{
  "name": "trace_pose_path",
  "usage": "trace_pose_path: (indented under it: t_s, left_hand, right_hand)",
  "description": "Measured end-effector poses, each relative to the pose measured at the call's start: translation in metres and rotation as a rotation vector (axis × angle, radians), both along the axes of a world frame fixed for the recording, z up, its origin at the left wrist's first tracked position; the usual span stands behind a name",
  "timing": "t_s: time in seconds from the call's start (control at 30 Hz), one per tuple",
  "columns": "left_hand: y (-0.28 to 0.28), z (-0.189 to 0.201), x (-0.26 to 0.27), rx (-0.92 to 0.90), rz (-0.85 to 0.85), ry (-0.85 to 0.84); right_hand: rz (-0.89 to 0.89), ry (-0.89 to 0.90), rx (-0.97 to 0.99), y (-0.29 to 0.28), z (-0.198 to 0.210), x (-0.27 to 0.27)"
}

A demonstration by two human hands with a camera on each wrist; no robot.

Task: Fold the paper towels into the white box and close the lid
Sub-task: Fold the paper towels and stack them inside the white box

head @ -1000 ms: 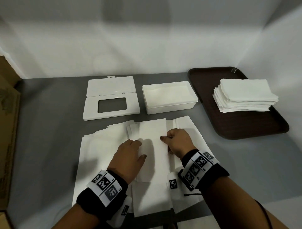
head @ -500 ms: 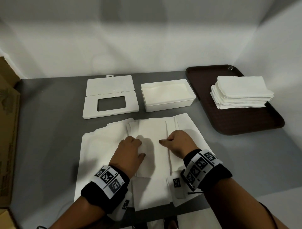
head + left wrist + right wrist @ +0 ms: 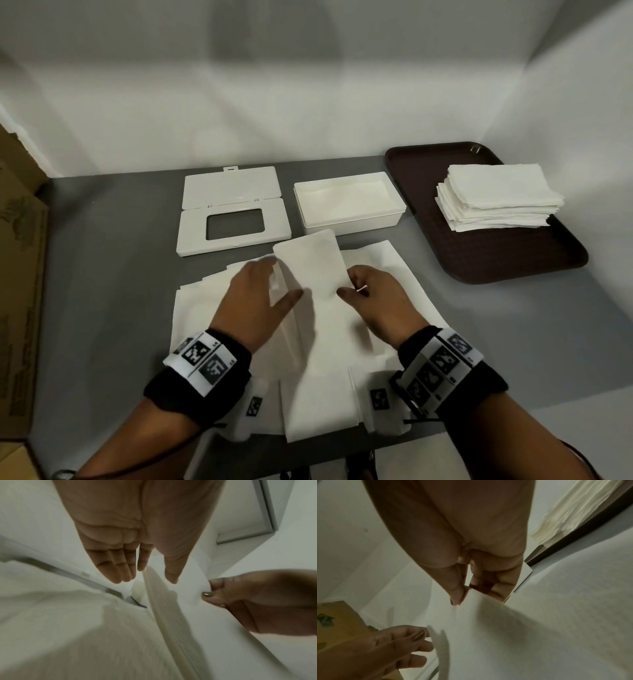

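Several white paper towels [image 3: 202, 308] lie overlapped on the grey table in front of me. A long folded strip [image 3: 308, 260] sits on top, its far end lifted and tilted up towards the white box [image 3: 352, 228], which stands open just behind. My right hand [image 3: 349, 284] pinches the strip's right edge between thumb and curled fingers [image 3: 457, 596]. At the strip's left edge is my left hand [image 3: 279, 282], fingers [image 3: 120, 573] straight and thumb spread. The strip's edge [image 3: 164, 608] runs between thumb and fingers. The lid [image 3: 229, 188], with its window flap open, lies left of the box.
A dark brown tray [image 3: 507, 257] at the right holds a stack of folded towels [image 3: 496, 198]. A cardboard box [image 3: 20, 274] stands at the table's left edge. White walls close in behind and on the right.
The strip's far end has come up off the table towards the box. Both hands moved forward with it, and the left thumb has spread away from the fingers.
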State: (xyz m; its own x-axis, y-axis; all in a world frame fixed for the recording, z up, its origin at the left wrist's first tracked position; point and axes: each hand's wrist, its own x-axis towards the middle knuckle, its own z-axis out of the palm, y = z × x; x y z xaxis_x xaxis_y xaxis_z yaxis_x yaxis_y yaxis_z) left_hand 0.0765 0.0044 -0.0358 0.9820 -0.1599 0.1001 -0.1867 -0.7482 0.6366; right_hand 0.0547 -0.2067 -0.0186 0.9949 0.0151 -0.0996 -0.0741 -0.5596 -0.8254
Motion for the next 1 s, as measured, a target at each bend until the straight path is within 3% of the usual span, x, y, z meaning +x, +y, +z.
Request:
trace_pose_path:
  t_s: [0.1, 0.27, 0.37, 0.53, 0.73, 0.87, 1.0]
  left_hand:
    - [0.004, 0.026, 0.013, -0.174, -0.001, 0.106]
    - [-0.015, 0.041, 0.012, -0.504, -0.238, 0.351]
    - [-0.035, 0.046, 0.011, -0.597, -0.229, 0.276]
    - [-0.054, 0.049, 0.023, -0.617, -0.024, 0.179]
    - [-0.051, 0.066, 0.04, -0.706, 0.01, 0.145]
    - [-0.035, 0.087, 0.06, -0.633, 0.031, 0.175]
    - [-0.034, 0.094, 0.073, -0.259, -0.122, 0.325]
  right_hand:
    - [0.026, -0.031, 0.139, -0.011, 0.011, -0.006]
    - [-0.053, -0.032, 0.444, -0.011, 0.016, -0.004]
    - [-0.109, -0.053, 0.487, -0.007, 0.02, 0.002]
    - [-0.142, -0.057, 0.54, -0.009, 0.027, 0.014]
    - [0.104, 0.142, 0.482, -0.027, 0.02, 0.015]
    - [0.261, 0.172, 0.242, -0.051, 0.022, 0.027]
    - [0.291, 0.185, 0.144, -0.071, 0.026, 0.046]
